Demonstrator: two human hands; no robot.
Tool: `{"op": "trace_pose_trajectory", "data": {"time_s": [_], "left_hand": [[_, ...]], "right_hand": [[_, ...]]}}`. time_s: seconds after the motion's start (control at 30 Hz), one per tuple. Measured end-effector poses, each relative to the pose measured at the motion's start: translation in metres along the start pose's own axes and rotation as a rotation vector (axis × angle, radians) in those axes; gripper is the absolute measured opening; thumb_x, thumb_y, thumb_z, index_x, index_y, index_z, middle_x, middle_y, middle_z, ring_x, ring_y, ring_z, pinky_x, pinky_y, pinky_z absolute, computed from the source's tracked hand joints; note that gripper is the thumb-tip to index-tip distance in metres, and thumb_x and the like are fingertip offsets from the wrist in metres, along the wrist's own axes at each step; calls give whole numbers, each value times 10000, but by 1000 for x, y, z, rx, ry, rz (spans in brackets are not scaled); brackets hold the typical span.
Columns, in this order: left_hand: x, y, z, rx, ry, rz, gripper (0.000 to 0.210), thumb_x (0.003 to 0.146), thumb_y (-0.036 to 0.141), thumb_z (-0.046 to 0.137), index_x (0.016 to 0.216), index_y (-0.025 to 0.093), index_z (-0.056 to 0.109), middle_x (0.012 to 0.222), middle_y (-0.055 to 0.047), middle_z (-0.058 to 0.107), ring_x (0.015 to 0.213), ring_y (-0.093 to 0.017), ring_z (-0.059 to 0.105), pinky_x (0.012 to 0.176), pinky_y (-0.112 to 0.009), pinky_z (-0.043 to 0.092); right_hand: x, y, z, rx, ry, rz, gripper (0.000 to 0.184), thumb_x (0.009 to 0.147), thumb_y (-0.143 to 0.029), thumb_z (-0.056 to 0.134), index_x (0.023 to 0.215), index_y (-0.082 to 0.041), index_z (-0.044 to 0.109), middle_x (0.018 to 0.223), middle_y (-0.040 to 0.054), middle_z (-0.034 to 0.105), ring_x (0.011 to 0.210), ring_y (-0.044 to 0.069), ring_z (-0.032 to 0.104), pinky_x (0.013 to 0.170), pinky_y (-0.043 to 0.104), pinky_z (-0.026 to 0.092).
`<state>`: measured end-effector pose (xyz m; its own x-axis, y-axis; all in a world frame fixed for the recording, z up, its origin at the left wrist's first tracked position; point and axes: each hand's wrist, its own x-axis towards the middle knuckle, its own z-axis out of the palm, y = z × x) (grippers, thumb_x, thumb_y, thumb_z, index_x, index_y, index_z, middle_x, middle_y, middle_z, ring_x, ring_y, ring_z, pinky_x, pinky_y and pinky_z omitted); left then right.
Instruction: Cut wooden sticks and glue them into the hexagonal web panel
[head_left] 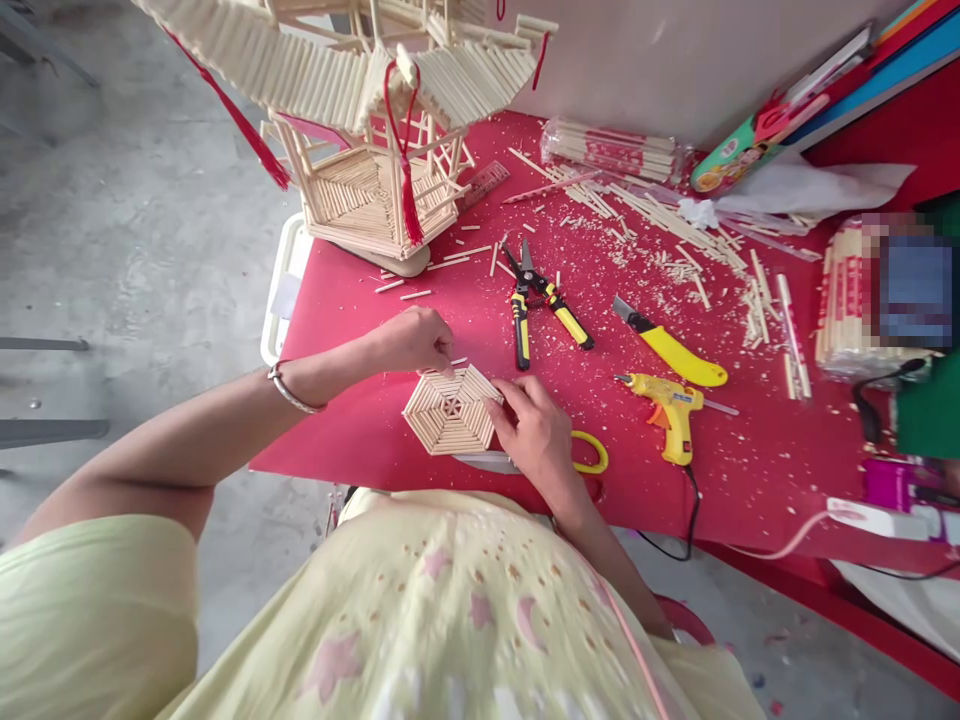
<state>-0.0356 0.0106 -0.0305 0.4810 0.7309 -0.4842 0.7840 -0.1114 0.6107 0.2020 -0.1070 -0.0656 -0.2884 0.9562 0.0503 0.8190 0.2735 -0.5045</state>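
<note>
A small hexagonal panel of thin wooden sticks (454, 436), laid in rings around a star-like centre, is at the front of the red table. My right hand (534, 430) grips its right edge between thumb and fingers. Over the panel's upper left edge is my left hand (417, 338), fingers curled in; what they hold, if anything, is hidden. A short pale stick shows beside those fingertips. Scissors with a yellow handle (602, 453) lie partly beneath my right hand, their blade showing below the panel.
A stick-built pavilion model (352, 205) with red tassels stands at the back left. Pliers-like cutters (523, 318), a yellow utility knife (679, 355) and a glue gun (679, 412) lie to the right. Loose sticks (660, 215) and scraps cover the back; a power strip (874, 517) is front right.
</note>
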Motion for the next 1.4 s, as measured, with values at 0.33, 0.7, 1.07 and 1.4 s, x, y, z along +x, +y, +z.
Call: {"op": "trace_pose_trajectory", "data": {"time_s": [0.33, 0.7, 1.07, 1.4], "left_hand": [[-3, 2, -3, 139, -69, 54, 187, 772, 205, 588, 767, 177, 773, 670, 14, 712, 642, -108, 582, 612, -222, 372], [-2, 7, -2, 180, -33, -60, 209, 692, 231, 592, 767, 198, 784, 677, 13, 716, 623, -121, 574, 561, -237, 353], [-3, 5, -2, 120, -79, -39, 256, 686, 213, 538, 770, 182, 778, 714, -8, 735, 629, -127, 583, 565, -240, 372], [-4, 3, -1, 65, -98, -34, 223, 669, 227, 555, 726, 190, 767, 658, 3, 707, 621, -131, 586, 555, -234, 372]], "right_hand": [[0, 1, 1, -3, 7, 1, 360, 1043, -442, 524, 1283, -243, 703, 1078, 80, 675, 952, 219, 681, 723, 295, 500], [-1, 4, 3, 40, 11, -7, 360, 1046, -460, 516, 1256, -238, 705, 1097, 85, 676, 982, 228, 685, 771, 306, 520], [-2, 3, 3, 33, 15, -9, 357, 1040, -462, 531, 1250, -231, 704, 1101, 85, 677, 979, 228, 684, 774, 305, 511], [-1, 0, -1, 51, -11, -7, 342, 1048, -455, 506, 1188, -217, 708, 1106, 86, 686, 986, 231, 677, 805, 315, 506]]}}
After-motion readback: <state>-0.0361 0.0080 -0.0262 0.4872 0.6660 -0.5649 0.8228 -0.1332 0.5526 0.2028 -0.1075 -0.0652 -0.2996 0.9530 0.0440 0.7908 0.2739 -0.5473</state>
